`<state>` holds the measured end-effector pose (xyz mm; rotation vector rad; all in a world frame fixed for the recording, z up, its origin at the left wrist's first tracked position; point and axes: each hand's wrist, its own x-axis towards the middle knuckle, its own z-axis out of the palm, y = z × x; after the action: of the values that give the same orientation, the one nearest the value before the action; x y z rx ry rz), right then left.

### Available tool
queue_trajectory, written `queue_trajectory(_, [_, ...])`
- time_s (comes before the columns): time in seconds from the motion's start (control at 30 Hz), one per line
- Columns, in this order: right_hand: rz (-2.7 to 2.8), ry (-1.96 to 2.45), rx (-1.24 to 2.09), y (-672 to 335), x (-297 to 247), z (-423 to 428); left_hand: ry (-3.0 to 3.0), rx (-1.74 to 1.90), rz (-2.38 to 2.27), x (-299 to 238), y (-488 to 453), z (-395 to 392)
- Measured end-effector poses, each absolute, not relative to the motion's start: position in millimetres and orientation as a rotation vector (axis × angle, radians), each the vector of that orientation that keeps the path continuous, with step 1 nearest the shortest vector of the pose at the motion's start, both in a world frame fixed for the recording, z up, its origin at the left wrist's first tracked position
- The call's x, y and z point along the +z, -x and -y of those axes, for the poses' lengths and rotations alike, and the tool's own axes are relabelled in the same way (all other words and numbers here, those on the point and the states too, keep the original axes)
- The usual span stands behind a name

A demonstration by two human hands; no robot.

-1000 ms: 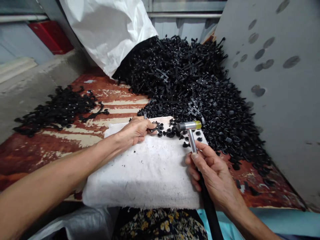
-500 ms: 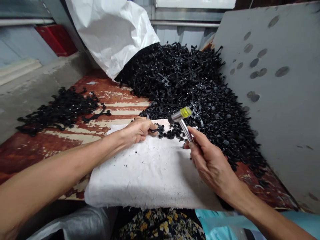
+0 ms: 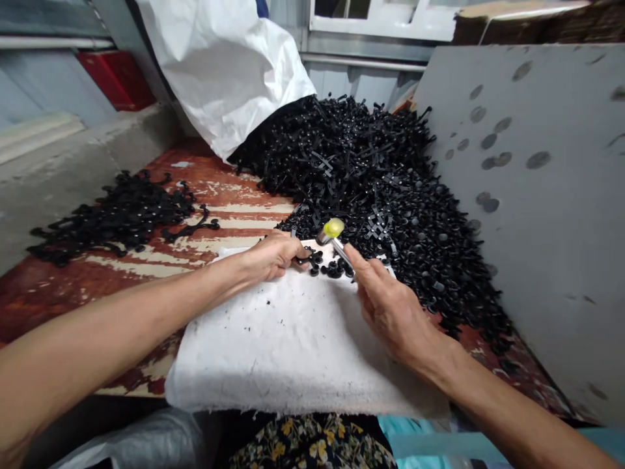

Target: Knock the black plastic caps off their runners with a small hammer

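My left hand (image 3: 280, 255) rests on the white cloth (image 3: 293, 345), its fingers closed on a small black plastic part (image 3: 308, 255) near the cloth's far edge. In my right hand (image 3: 383, 296) is a mallet (image 3: 334, 231) with a yellow face and a metal handle. Its head hangs just above and to the right of my left fingertips; whether it touches the part I cannot tell. Several loose black round pieces (image 3: 336, 268) lie on the cloth between my two hands.
A large heap of black plastic parts (image 3: 342, 150) spills from a white sack (image 3: 229, 71) behind the cloth. A smaller pile of black strips (image 3: 117, 218) lies left on the worn red tabletop (image 3: 234, 189). A grey spotted board (image 3: 551, 215) borders the right side.
The mallet has come left and down, its head now nearer my left hand. My left hand keeps its hold on the part. The whole view has tipped slightly upward.
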<state>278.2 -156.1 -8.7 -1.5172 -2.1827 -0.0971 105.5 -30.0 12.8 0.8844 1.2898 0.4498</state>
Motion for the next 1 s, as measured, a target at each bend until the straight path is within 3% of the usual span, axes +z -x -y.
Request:
queue_trajectory(0.27, [2.223, 1.556, -0.055, -279.4, -5.3, 160.0, -1.074, 0.425, -1.489, 32.4, -113.6, 39.6])
queue_trajectory(0.4, [2.044, 1.474, -0.121, -278.6, 0.0, 158.9, -1.101, 0.420, -1.466, 37.0, -113.1, 43.1])
queue_trajectory(0.83, [2.241, 1.625, -0.044, -276.9, 3.3, 155.7, -1.173, 0.353, -1.396, 26.9, -104.3, 38.1])
queue_trajectory(1.0, [1.813, 1.490, 0.181, -282.7, 16.2, 174.1, -1.208, 0.327, -1.312, 32.2, -87.0, 40.6])
